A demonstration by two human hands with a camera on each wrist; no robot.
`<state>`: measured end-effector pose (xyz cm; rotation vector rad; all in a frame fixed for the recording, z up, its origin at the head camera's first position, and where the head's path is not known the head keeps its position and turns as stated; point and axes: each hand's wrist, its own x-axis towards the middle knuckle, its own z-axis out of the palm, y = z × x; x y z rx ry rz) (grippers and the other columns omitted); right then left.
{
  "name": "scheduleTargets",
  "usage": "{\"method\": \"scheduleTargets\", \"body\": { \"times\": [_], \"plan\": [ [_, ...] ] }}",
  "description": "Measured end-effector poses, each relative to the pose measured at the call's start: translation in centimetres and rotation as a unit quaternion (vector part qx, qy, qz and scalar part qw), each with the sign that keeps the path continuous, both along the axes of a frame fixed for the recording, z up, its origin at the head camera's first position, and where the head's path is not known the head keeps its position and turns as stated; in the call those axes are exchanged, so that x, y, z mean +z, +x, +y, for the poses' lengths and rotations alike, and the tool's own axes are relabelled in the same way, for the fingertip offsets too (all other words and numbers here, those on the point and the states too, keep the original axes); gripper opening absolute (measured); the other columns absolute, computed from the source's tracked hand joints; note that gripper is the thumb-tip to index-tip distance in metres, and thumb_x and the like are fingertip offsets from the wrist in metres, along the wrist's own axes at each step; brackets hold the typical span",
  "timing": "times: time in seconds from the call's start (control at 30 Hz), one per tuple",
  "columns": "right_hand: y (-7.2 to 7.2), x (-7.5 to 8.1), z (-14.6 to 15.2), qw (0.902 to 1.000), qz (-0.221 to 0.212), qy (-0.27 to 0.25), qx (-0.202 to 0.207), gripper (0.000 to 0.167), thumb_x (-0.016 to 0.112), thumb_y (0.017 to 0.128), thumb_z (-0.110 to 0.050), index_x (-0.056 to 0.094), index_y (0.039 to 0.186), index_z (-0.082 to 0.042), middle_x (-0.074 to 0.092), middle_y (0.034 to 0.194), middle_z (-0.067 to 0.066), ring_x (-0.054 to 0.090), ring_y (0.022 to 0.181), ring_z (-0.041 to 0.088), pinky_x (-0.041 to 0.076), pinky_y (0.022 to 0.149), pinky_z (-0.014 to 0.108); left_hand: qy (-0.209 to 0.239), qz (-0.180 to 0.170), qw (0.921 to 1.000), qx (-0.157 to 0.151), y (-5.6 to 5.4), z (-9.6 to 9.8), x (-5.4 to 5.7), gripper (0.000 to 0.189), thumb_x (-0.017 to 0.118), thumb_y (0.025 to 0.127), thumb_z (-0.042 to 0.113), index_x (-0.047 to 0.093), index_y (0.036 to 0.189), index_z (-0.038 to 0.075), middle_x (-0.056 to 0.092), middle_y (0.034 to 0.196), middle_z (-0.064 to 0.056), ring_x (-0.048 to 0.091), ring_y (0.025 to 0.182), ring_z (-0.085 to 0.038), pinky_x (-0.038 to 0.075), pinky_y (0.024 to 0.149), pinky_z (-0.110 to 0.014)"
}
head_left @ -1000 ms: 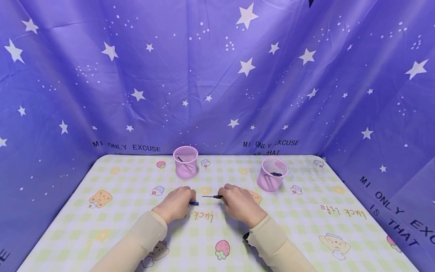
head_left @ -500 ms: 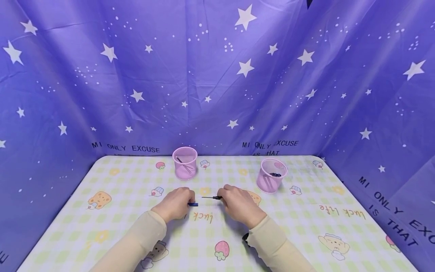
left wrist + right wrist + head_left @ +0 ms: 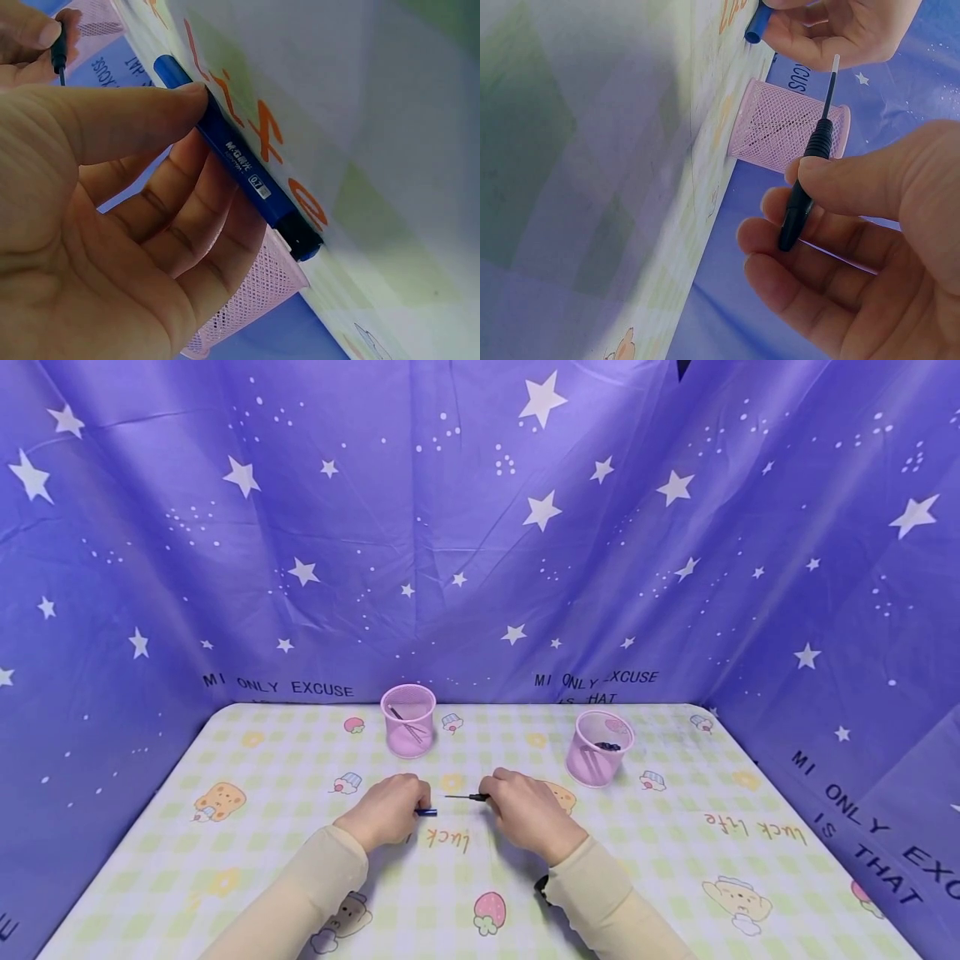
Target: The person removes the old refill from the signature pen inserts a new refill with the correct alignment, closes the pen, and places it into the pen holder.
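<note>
The left hand (image 3: 384, 810) pinches a blue pen barrel (image 3: 244, 172); beyond this grip stands a pink mesh cup (image 3: 409, 740). A thin rod (image 3: 829, 96) points toward it from the black pen piece (image 3: 799, 204), which the right hand (image 3: 536, 812) pinches; beyond, rightward, stands another pink cup (image 3: 592, 762).

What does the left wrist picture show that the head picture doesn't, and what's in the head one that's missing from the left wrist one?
Only the left wrist view shows the white writing and 0.7 label on the blue pen barrel.

Only the head view shows the sleeves, the white stars on the purple cloth and the pink strawberry on the tablecloth.

Both show the left hand holding that barrel, the right hand holding a black pen part, and pink mesh.
</note>
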<state>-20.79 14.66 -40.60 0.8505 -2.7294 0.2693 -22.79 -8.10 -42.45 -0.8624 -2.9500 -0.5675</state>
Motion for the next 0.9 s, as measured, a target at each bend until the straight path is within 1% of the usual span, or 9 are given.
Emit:
{"method": "scheduleTargets", "body": {
  "times": [0.4,0.6,0.7,0.8,0.9],
  "plan": [
    [-0.04,-0.22,0.00,1.0000,0.001,-0.001,-0.001,0.013,0.067,0.083,-0.007,0.068,0.092,-0.016,0.057,0.079,-0.005,0.061,0.073,0.016,0.050,0.061,0.033,-0.003,-0.003,1.0000,0.001,0.13,0.02,0.04,0.027,0.063,0.066,-0.013,0.063,0.076,0.012,0.054,0.076,0.003,0.049,0.069,-0.014,0.046,0.067,-0.034],
    [0.00,-0.26,0.02,1.0000,0.002,-0.002,-0.001,0.013,0.067,0.083,-0.007,0.068,0.092,-0.016,0.057,0.079,-0.005,0.061,0.072,0.016,0.050,0.060,0.033,0.001,-0.009,1.0000,0.001,0.00,-0.06,0.06,0.026,0.064,0.066,-0.012,0.063,0.078,0.011,0.053,0.076,0.002,0.048,0.069,-0.014,0.045,0.066,-0.033],
    [-0.01,-0.30,0.03,1.0000,0.002,-0.002,-0.001,0.013,0.067,0.083,-0.007,0.068,0.092,-0.016,0.057,0.079,-0.004,0.061,0.072,0.016,0.049,0.059,0.033,0.001,-0.010,0.9999,0.007,-0.13,-0.12,0.13,0.023,0.067,0.068,-0.009,0.065,0.082,0.009,0.055,0.077,0.001,0.051,0.071,-0.015,0.047,0.069,-0.035],
    [-0.03,-0.33,0.01,1.0000,0.003,-0.001,-0.002,0.013,0.067,0.083,-0.007,0.068,0.092,-0.017,0.057,0.079,-0.005,0.061,0.072,0.016,0.049,0.059,0.034,0.001,-0.009,0.9999,0.014,-0.25,-0.15,0.32,0.021,0.071,0.072,-0.003,0.067,0.090,0.006,0.056,0.080,0.000,0.054,0.073,-0.017,0.049,0.073,-0.037],
    [-0.05,-0.33,-0.02,1.0000,0.002,-0.001,-0.002,0.014,0.068,0.082,-0.007,0.068,0.092,-0.017,0.057,0.078,-0.005,0.061,0.071,0.017,0.049,0.059,0.034,0.008,0.000,0.9998,0.016,-0.29,-0.15,0.56,0.023,0.071,0.075,0.001,0.067,0.097,0.003,0.055,0.080,-0.001,0.054,0.072,-0.017,0.048,0.072,-0.036]
  ]
}}
